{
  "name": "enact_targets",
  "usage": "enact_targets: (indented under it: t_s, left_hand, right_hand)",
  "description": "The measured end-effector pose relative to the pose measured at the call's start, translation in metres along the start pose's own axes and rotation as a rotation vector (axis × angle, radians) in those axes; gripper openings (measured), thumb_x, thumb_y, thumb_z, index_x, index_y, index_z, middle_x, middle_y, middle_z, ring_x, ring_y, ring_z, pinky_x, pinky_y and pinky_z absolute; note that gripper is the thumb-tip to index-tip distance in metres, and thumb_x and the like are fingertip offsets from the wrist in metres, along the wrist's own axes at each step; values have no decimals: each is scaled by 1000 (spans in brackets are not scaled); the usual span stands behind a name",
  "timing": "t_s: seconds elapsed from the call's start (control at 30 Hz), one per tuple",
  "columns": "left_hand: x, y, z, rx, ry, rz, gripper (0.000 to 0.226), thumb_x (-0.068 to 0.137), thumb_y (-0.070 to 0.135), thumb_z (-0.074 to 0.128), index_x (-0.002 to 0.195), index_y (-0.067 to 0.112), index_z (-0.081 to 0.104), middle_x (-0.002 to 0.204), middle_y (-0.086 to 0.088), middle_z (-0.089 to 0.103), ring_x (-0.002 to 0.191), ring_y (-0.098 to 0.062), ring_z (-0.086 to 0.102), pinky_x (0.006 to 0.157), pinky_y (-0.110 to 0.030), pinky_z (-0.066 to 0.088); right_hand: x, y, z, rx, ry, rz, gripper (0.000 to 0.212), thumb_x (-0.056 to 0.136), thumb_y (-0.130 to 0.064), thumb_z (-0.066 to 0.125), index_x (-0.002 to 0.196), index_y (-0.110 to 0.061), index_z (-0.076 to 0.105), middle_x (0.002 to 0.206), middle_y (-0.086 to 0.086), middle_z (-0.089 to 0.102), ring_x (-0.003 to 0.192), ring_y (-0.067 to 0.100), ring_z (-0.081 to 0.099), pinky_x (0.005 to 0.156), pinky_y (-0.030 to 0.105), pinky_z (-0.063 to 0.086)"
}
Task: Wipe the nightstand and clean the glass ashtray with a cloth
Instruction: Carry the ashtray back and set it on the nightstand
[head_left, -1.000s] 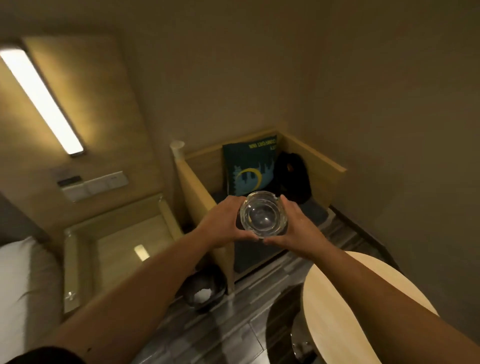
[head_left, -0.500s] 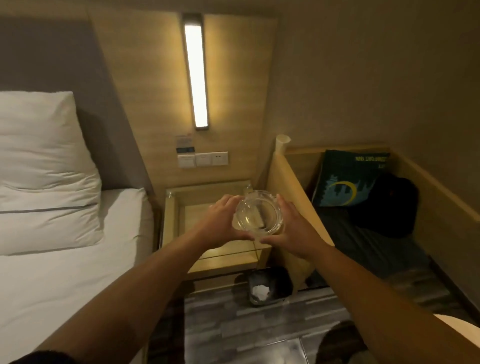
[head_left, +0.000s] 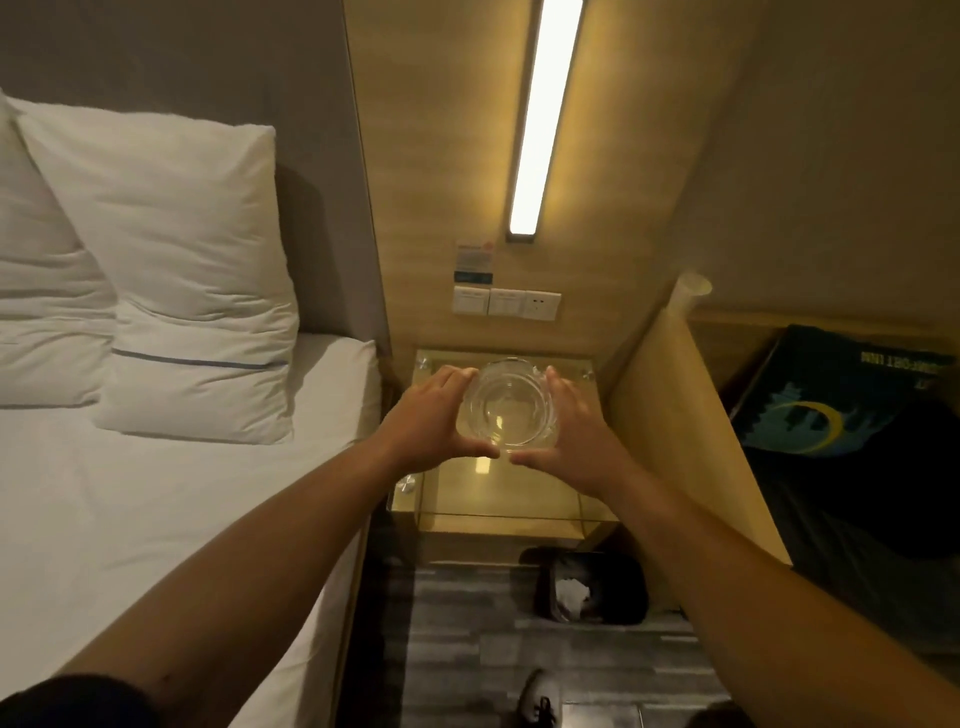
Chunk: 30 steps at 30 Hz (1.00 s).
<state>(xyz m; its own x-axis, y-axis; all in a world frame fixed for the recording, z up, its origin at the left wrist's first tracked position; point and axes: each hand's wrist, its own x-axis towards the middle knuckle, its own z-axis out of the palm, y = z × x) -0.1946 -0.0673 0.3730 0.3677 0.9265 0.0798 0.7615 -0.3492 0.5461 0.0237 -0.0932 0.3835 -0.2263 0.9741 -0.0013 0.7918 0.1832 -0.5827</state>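
Observation:
The clear round glass ashtray (head_left: 510, 405) is held between both hands over the back half of the glass-topped wooden nightstand (head_left: 498, 493). My left hand (head_left: 431, 415) cups its left side, thumb under the near rim. My right hand (head_left: 574, 426) cups its right side in the same way. Whether the ashtray touches the nightstand top I cannot tell. No cloth is in view.
A bed with white pillows (head_left: 171, 270) lies to the left. A wooden partition (head_left: 670, 415) stands right of the nightstand, with a dark cushion (head_left: 836, 395) beyond it. A black waste bin (head_left: 592, 587) sits on the floor below. Wall switches (head_left: 506, 302) and a lamp (head_left: 545, 119) are above.
The view has swung left from the bench to the nightstand. Both hands have carried the ashtray over the nightstand and lower toward its top.

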Motion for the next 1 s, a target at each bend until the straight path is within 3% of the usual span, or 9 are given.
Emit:
enact_targets:
  t_s: [0.17,0.63,1.0]
  left_hand:
    - [25,-21,2,15,14,-62,101,62,62,77,142,21,32,140,-1,44,120,-18,49,97,-42,47]
    - [159,-72,24,13,28,-270,99,61,67,74,141,29,30,143,3,42,125,-17,46,99,-46,45]
    - [228,-144,40,52,-4,-381,104,61,70,72,145,27,27,145,4,39,127,-16,44,101,-41,44]
  right_hand:
    - [45,13,11,-3,-39,-47,118,65,-52,81,151,-23,7,157,2,19,139,23,28,105,45,38]
    - [213,82,8,89,-196,-158,120,63,-43,85,151,-14,9,156,2,22,138,18,30,105,27,32]
    - [314,110,49,83,-266,-175,122,63,-50,83,151,-23,2,156,-3,18,136,17,34,104,35,42]
